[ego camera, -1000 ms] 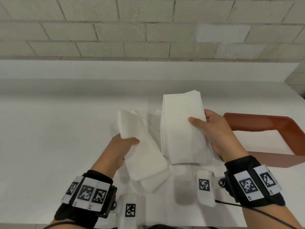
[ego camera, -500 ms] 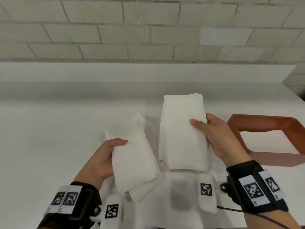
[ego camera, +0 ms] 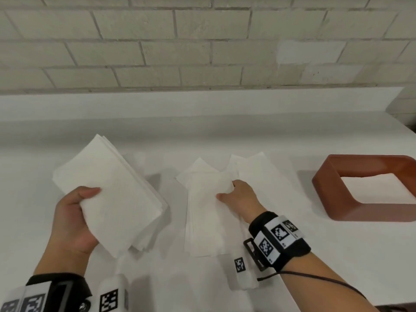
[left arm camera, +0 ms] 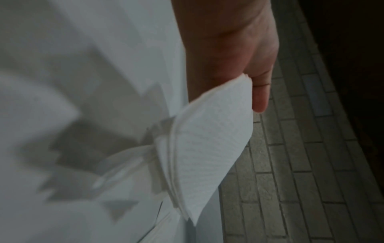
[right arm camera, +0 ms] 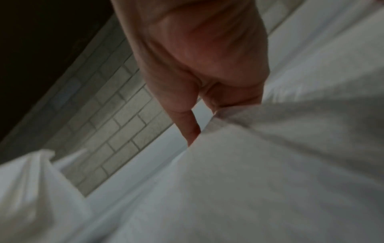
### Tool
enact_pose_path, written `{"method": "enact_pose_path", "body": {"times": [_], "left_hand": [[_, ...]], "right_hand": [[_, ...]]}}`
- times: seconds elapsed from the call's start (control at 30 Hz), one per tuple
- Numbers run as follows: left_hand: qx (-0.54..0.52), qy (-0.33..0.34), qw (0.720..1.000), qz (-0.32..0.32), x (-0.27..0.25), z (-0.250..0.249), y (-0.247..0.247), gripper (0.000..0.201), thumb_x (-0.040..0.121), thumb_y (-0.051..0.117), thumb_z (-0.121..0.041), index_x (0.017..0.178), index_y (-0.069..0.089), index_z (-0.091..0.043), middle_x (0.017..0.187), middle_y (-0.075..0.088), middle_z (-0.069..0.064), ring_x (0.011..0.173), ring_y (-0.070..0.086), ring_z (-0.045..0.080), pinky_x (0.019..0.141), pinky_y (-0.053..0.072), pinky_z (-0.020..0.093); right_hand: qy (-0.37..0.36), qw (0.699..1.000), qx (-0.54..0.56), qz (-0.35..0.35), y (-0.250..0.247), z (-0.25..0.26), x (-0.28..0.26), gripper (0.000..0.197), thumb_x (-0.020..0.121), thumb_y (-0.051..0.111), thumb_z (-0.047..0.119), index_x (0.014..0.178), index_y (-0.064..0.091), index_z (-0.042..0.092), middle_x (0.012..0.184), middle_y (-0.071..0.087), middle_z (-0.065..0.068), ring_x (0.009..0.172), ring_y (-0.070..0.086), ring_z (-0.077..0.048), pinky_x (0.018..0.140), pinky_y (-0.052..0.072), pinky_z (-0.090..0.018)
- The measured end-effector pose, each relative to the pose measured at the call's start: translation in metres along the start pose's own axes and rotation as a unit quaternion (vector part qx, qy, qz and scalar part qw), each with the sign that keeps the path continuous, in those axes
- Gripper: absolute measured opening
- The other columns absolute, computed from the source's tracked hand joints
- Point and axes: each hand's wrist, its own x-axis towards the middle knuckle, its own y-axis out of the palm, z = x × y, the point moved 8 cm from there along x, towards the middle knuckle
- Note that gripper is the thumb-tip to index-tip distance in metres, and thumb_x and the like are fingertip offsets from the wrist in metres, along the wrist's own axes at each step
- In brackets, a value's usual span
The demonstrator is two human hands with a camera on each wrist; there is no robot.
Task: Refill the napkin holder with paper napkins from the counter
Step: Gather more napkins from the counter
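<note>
Two hands' fingers pinch paper: left hand [ego camera: 72, 219] a rectangular napkin stack [ego camera: 108, 199], right hand [ego camera: 242, 199] loose napkins [ego camera: 207, 221].

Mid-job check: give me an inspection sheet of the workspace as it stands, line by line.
Surface: white counter, with a raised back ledge.
Job's things: napkin stack held up off the counter; loose napkins spread unevenly at centre; reddish-brown napkin holder at right, standing apart from them, no napkins seen in it.
Clutter: nothing seen.
Grippers: left hand grips the napkin stack, thumb on top; right hand pinches the loose napkins.
Cables: black cable runs from the right wrist band along the forearm.
Surroundings: pale brick wall behind the counter.
</note>
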Motion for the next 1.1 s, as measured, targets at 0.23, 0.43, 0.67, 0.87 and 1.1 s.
{"method": "enact_pose_path", "body": {"times": [0.23,0.43,0.67,0.87,1.1], "left_hand": [[0.009,-0.021,0.999,0.028,0.004,0.001,0.007,0.034,0.078,0.048,-0.011,0.107,0.062,-0.020,0.091,0.072,0.001,0.086,0.069,0.025,0.071,0.055,0.041],[0.000,-0.058,0.996,0.074,0.006,0.011,0.023,0.039,0.064,0.054,-0.012,0.101,0.065,-0.019,0.089,0.072,0.002,0.077,0.072,0.024,0.069,0.057,0.040],[-0.019,-0.075,0.992,0.096,0.009,0.018,0.033,0.036,0.063,0.056,-0.012,0.096,0.068,-0.018,0.092,0.071,0.005,0.085,0.069,0.029,0.082,0.050,0.046],[-0.012,-0.086,0.991,0.102,0.007,0.024,0.045,0.041,0.068,0.052,-0.012,0.108,0.063,-0.017,0.097,0.069,0.010,0.095,0.062,0.034,0.083,0.049,0.049],[0.046,-0.109,0.981,0.156,-0.003,0.054,0.093,0.031,0.068,0.054,-0.009,0.094,0.072,-0.007,0.088,0.073,0.012,0.076,0.070,0.028,0.080,0.050,0.042]], "right_hand": [[0.018,0.991,-0.125,-0.032,0.007,0.011,-0.007,0.046,0.077,0.072,0.048,0.090,0.050,0.009,0.095,0.058,-0.004,0.093,0.057,-0.023,0.064,0.040,-0.023],[-0.009,0.996,-0.068,-0.056,0.008,0.014,-0.011,0.053,0.079,0.073,0.025,0.121,0.046,0.006,0.116,0.059,-0.005,0.094,0.055,-0.019,0.072,0.039,-0.023],[0.009,0.995,0.102,0.015,0.014,0.006,-0.013,0.037,0.072,0.080,0.010,0.105,0.065,0.000,0.109,0.069,-0.012,0.098,0.066,-0.027,0.090,0.053,-0.037],[-0.072,0.957,0.277,0.053,-0.034,0.010,-0.048,0.034,0.079,0.074,0.016,0.112,0.066,0.010,0.105,0.074,-0.006,0.095,0.071,-0.021,0.081,0.056,-0.032],[-0.215,0.911,0.328,0.128,-0.085,0.056,-0.088,0.050,0.048,0.090,0.041,0.091,0.078,0.018,0.102,0.075,-0.010,0.093,0.072,-0.024,0.072,0.056,-0.024]]}}
